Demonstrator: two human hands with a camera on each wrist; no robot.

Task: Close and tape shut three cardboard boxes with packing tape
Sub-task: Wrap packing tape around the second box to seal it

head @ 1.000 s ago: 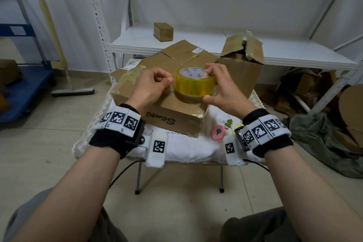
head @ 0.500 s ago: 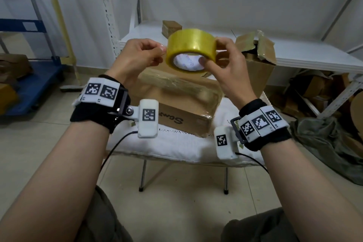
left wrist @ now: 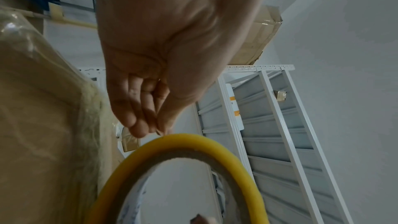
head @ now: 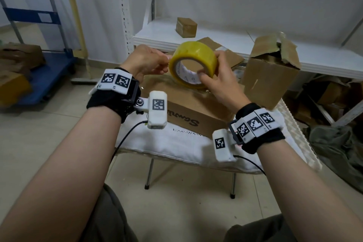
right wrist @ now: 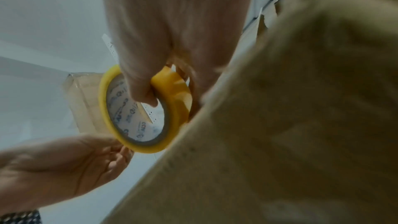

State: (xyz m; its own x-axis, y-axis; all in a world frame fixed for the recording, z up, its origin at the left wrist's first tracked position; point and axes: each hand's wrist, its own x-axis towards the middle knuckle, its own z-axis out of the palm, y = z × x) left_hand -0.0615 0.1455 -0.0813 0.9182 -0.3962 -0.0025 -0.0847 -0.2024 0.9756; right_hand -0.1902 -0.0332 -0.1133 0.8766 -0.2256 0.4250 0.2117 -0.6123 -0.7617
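Observation:
A yellow roll of packing tape [head: 193,55] stands on edge in the air just above a flat cardboard box [head: 196,108] with shiny clear tape on its top. My right hand [head: 211,66] grips the roll, thumb inside the core [right wrist: 142,98] and fingers over the outside. My left hand [head: 165,63] meets the roll's left rim, where its thumb and fingertips [left wrist: 137,129] pinch together against the yellow edge [left wrist: 189,144]. Whether a loose tape end lies between them is hidden. A taller box [head: 271,76] with raised, torn flaps stands to the right.
The boxes sit on a small folding table under a white cloth [head: 176,143]. Behind it runs a white shelf [head: 245,43] with a small sealed box [head: 186,27]. More cardboard lies under the shelf at right [head: 334,94], and a blue cart [head: 39,76] stands at left.
Both hands lifted the roll off the flat box and tipped it from lying flat onto its edge. Since half a second ago it has come down a little toward the box top.

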